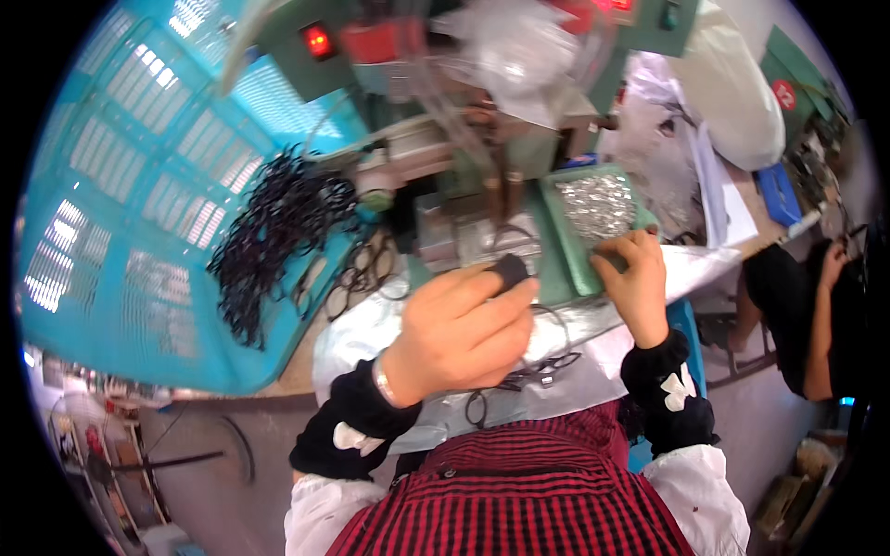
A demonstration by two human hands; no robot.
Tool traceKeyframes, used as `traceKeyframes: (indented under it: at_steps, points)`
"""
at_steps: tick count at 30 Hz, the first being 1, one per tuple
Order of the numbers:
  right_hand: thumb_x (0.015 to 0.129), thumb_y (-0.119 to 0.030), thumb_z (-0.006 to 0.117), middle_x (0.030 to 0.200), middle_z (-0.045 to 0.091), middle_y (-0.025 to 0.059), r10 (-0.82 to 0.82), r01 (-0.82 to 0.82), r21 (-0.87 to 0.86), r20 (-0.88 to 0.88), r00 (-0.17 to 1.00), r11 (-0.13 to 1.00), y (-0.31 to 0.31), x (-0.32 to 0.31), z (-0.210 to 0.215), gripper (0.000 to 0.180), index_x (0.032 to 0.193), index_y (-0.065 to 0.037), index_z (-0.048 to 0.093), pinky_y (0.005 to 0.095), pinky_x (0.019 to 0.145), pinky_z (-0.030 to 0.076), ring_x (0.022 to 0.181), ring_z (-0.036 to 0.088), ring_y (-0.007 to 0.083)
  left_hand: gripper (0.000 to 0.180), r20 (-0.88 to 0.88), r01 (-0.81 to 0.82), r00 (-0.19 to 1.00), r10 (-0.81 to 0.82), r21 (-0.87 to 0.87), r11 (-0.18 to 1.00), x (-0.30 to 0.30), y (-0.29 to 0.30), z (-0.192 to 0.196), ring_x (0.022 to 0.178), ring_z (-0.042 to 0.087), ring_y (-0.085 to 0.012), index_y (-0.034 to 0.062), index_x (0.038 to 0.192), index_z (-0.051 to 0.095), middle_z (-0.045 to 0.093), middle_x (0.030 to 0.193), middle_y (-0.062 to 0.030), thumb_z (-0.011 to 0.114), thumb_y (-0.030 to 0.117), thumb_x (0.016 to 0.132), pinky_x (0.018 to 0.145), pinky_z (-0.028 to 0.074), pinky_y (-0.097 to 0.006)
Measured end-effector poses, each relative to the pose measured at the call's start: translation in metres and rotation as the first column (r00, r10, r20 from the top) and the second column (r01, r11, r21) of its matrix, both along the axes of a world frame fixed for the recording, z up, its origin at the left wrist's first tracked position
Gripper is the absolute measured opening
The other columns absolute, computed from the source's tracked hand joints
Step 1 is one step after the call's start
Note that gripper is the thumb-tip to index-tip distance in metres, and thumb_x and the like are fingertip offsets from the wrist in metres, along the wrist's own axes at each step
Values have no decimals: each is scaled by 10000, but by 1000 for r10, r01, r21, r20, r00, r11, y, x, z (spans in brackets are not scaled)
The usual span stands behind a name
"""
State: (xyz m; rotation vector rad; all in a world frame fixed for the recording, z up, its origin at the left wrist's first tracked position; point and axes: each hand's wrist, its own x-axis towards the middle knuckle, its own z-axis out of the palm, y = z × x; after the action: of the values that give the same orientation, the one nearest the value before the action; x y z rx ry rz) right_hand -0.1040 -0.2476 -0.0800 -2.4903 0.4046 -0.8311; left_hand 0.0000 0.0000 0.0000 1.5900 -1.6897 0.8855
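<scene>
My left hand [464,329] is closed in front of the machine's metal work area, a black cover on one fingertip [510,271]. A thin black cord [565,326] loops out beside its fingers, and they seem to grip it. Below lie more black cord loops [542,369] on a silvery sheet [371,334]. At the right edge of a green tray [582,273] my right hand [640,278] has its thumb and forefinger drawn together. Anything between them is too small to make out. Many small shiny metal pieces [598,206] fill the tray's far part.
A green bench machine [528,153] with red lights stands straight ahead. To the left, a large turquoise basket [139,278] holds a heap of black cords [278,232]. Clear plastic bags [658,157] lie behind the tray. Another person [816,315] sits at the far right.
</scene>
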Motion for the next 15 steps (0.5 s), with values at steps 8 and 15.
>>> traceKeyframes:
  at_steps: [8, 15]
  points:
    - [877, -6, 648, 887, 662, 104, -64, 34, 240, 119, 991, 970, 1, -9, -17, 55, 932, 2, 641, 325, 794, 497, 828, 632, 220, 213, -208, -438, 879, 429, 2, 899, -49, 79, -16, 930, 662, -298, 80, 951, 691, 726, 1107, -101, 701, 30, 744, 906, 512, -485]
    - [920, 11, 650, 974, 693, 72, 12, -63, 230, 219, 976, 971, 6, 9, -7, 95, 1011, 22, 673, 265, 871, 470, 926, 628, 152, 173, -27, -855, 470, 882, 235, 463, 42, 207, -8, 1065, 551, -334, 91, 882, 735, 634, 1324, -105, 707, -12, 746, 873, 442, -422]
